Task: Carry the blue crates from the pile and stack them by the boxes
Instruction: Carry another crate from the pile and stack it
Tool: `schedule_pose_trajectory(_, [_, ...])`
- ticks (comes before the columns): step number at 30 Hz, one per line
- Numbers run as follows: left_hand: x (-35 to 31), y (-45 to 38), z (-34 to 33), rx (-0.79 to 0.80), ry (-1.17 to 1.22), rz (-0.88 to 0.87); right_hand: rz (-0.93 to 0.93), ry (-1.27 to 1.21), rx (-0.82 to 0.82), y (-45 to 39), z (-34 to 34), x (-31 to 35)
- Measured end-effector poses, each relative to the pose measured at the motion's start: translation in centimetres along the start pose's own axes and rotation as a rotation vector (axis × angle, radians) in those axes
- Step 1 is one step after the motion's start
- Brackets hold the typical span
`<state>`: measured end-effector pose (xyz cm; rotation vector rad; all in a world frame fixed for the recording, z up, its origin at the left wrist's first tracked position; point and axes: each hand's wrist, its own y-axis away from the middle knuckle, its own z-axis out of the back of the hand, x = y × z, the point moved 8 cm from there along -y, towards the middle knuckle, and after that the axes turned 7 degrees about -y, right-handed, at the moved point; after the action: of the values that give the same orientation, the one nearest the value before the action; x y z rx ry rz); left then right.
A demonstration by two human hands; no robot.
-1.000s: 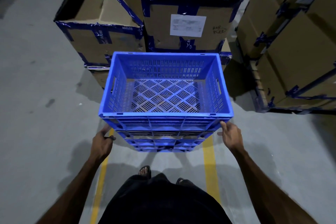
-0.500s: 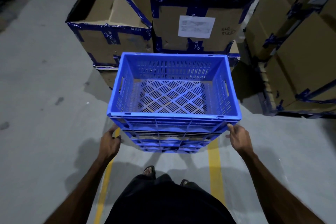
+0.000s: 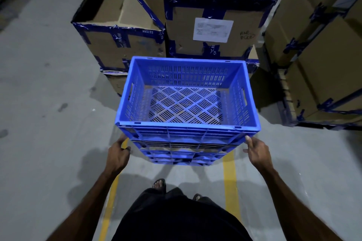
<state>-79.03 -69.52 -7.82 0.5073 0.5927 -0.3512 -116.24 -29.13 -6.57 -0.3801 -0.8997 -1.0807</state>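
A blue slatted crate point(image 3: 186, 103) sits empty on top of other blue crates point(image 3: 184, 154) nested under it, right in front of me. Behind the stack, taped cardboard boxes point(image 3: 211, 31) stand close to it. My left hand point(image 3: 117, 154) grips the near left corner of the stack below the top rim, fingers curled. My right hand point(image 3: 256, 150) holds the near right corner, its fingertips up under the rim. The far fingers of both hands are hidden by the crate walls.
An open-topped box point(image 3: 117, 41) stands at the back left, and more taped boxes point(image 3: 323, 64) stand on the right. Two yellow floor lines point(image 3: 230, 188) run under the stack toward me. My feet in sandals point(image 3: 159, 183) are just behind the crates. Grey concrete floor point(image 3: 49, 123) lies to the left.
The view has shifted slightly, so the stack and boxes sit a little further right. My hands keep the same places at the near corners of the crates.
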Motion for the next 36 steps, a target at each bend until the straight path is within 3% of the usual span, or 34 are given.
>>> schedule_pose_trajectory(7, [0.4, -1.8, 2.2, 0.000, 0.019, -0.017, -0.042, 0.062, 0.092, -1.8, 1.2, -1.2])
schedule_pose_trajectory(13, [-1.1, -5.4, 7.9, -0.082, 0.226, -0.014, -0.147, -0.060, -0.035, -5.4, 6.1, 0.0])
schedule_pose_trajectory(17, [-5.5, -8.5, 10.9, -0.104, 0.375, -0.009, -0.242, -0.316, -0.081, -8.6, 7.2, 4.9])
schedule_pose_trajectory(21, [-12.3, -10.8, 11.7, -0.063, 0.445, -0.039, -0.297, -0.386, -0.048, -12.1, 6.2, 8.8])
schedule_pose_trajectory(29, [-18.2, -14.1, 8.6, 0.057, 0.165, -0.129, -0.279, -0.097, 0.032, -16.9, 2.8, 11.4])
schedule_pose_trajectory(36, [-14.3, -15.5, 6.6, -0.065, 0.055, 0.063, -0.345, -0.045, -0.014, -15.7, 1.1, 9.2])
